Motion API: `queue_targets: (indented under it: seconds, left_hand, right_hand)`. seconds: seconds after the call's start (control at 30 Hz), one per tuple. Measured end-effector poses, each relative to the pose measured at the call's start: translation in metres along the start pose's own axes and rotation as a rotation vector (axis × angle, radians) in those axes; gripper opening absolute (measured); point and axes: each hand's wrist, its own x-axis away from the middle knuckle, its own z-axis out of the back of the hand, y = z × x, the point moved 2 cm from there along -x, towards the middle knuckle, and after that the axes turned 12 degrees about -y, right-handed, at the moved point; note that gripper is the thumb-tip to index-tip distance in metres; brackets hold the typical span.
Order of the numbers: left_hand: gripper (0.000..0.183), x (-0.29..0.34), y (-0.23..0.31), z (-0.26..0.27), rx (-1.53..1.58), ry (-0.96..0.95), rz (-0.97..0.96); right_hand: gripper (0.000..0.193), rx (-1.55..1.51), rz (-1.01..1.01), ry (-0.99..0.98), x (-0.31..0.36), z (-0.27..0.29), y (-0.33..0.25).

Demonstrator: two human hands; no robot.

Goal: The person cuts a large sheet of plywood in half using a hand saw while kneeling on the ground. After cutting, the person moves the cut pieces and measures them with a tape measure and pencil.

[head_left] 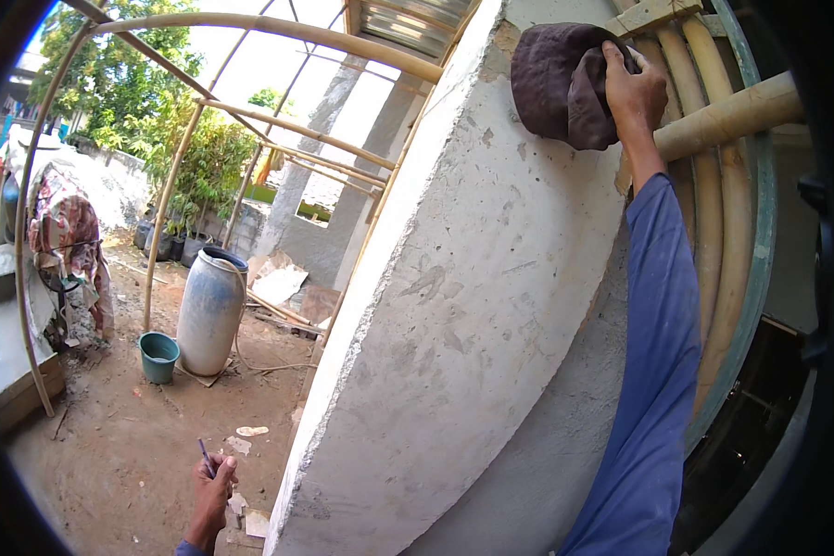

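Note:
High on the right, my right hand [638, 88] grips a dark brown cloth cap [558, 85] with fingers bent over its edge. The cap lies against the upper part of a rough grey plastered wall [435, 343]. My right arm, in a blue sleeve, reaches up along the wall's right side. Low on the left, my left hand [215, 491] is closed around a thin dark pen-like stick [206, 456], which points upward. That hand hangs over the dirt ground, left of the wall and apart from it. The stick's lower end is hidden in the fingers.
A bamboo pole [732, 116] juts out right of the cap, before several upright poles. Bamboo framing [278, 28] spans the upper left. On the dirt stand a blue-white barrel [211, 315] with a hose and a green bucket [159, 359]. Broken pieces [256, 524] lie near my left hand.

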Motion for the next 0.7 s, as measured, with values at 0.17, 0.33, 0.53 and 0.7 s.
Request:
queue_targets:
  seconds: [0.17, 0.33, 0.53, 0.7]
  left_hand:
    - [0.023, 0.039, -0.067, 0.091, -0.125, 0.167, 0.238]
    - [0.041, 0.104, -0.126, 0.152, -0.364, 0.208, 0.364]
    - [0.029, 0.120, -0.121, 0.132, -0.361, 0.084, 0.519]
    - [0.027, 0.108, -0.074, 0.051, -0.216, -0.117, 0.518]
  right_hand:
    - [0.089, 0.350, -0.096, -0.440, -0.048, -0.024, 0.028]
    - [0.092, 0.194, -0.091, -0.563, 0.001, -0.016, 0.051]
    - [0.083, -0.153, 0.002, -0.544, 0.090, 0.013, 0.066]
    - [0.082, -0.185, 0.079, -0.537, 0.184, 0.131, 0.083]
